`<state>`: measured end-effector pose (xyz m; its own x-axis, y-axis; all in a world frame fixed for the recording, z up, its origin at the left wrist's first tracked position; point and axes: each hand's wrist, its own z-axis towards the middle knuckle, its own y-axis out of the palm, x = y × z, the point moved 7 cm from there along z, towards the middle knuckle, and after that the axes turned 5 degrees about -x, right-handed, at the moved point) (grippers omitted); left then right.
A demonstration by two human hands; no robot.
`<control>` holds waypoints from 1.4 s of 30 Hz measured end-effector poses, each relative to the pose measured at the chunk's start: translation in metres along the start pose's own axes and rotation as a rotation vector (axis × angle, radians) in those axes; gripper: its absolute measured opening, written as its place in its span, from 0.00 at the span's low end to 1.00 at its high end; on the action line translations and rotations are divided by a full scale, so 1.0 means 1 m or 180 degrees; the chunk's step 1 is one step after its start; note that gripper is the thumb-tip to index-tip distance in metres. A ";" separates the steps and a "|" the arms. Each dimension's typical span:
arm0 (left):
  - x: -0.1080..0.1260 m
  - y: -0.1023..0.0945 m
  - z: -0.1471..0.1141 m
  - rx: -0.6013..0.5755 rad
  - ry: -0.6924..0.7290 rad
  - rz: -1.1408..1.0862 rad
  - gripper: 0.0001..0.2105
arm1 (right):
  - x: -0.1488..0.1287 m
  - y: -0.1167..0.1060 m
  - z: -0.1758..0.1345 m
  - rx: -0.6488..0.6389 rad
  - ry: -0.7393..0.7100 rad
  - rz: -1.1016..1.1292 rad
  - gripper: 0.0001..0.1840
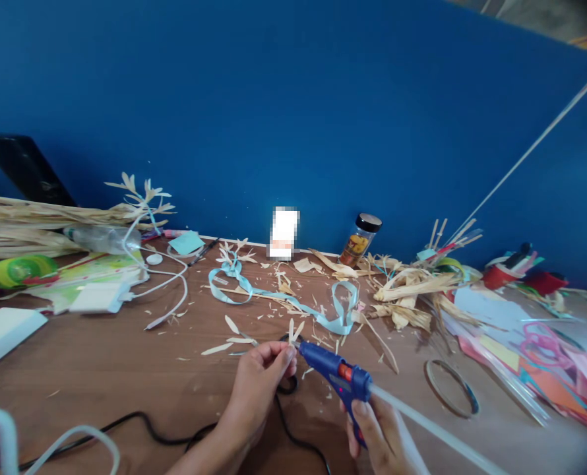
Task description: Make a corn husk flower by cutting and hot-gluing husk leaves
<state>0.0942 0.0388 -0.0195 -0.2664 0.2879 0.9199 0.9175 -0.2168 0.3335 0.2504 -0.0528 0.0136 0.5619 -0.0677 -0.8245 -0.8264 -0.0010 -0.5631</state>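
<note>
My left hand [261, 382] pinches a small bunch of pale petal-shaped husk pieces [295, 330] between thumb and fingertips. Wrapped round the handle of a blue hot glue gun [326, 363] is my right hand [380, 435]. The gun's nozzle points left and meets the base of the petals; whether it touches them I cannot tell. A long translucent glue stick [434, 422] sticks out of the gun's back. Loose cut petals [218, 348] lie on the table just left of my left hand. Behind both hands, a light blue ribbon [283, 297] curls across the tabletop.
Husk scraps and dried husks [407, 290] litter the brown table [165, 369]. A black-lidded jar [360, 241] leans near the blue partition [274, 119]. Tape roll [452, 389] and coloured papers lie right. Black cord [145, 422], white cables and a charger [100, 297] lie left.
</note>
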 end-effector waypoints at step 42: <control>0.002 -0.001 0.000 0.0060 -0.0009 -0.0020 0.10 | 0.005 -0.001 0.001 0.0102 0.0279 0.0646 0.28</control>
<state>0.0932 0.0395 -0.0177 -0.2714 0.2919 0.9171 0.9212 -0.1972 0.3353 0.2538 -0.0523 0.0100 0.3775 -0.1498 -0.9138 -0.9198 0.0530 -0.3887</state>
